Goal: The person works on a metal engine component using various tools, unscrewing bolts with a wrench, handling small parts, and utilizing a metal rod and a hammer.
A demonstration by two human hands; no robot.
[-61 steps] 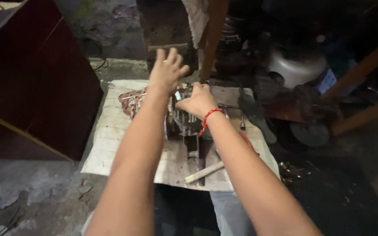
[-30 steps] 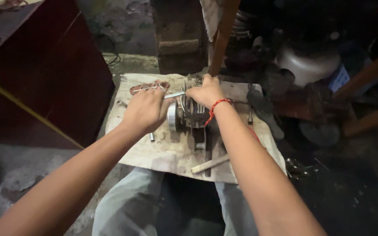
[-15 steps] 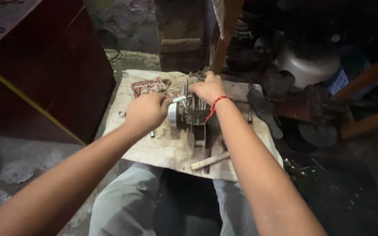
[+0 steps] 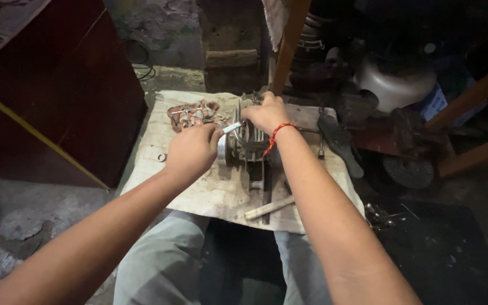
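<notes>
A grey finned metal engine cylinder (image 4: pixel 248 144) stands on a dirty pale cloth (image 4: pixel 199 192) spread on the floor. My right hand (image 4: pixel 265 113), with a red thread band at the wrist, grips the top of the cylinder. My left hand (image 4: pixel 192 149) is closed around a thin shiny metal tool (image 4: pixel 231 127) whose tip points at the cylinder's left side. A round metal part (image 4: pixel 223 149) sits against the cylinder's left face, just right of my left hand.
A heap of small reddish metal parts (image 4: pixel 190 114) lies at the cloth's far left. A small ring (image 4: pixel 161 157) and a pale wooden stick (image 4: pixel 269 207) lie on the cloth. A dark red cabinet (image 4: pixel 57 96) stands left; machine parts (image 4: pixel 391 85) and a black sandal (image 4: pixel 339 141) lie right.
My left hand came down from the air, took the thin tool and brought it to the cylinder's left side. My right hand stayed on the cylinder's top.
</notes>
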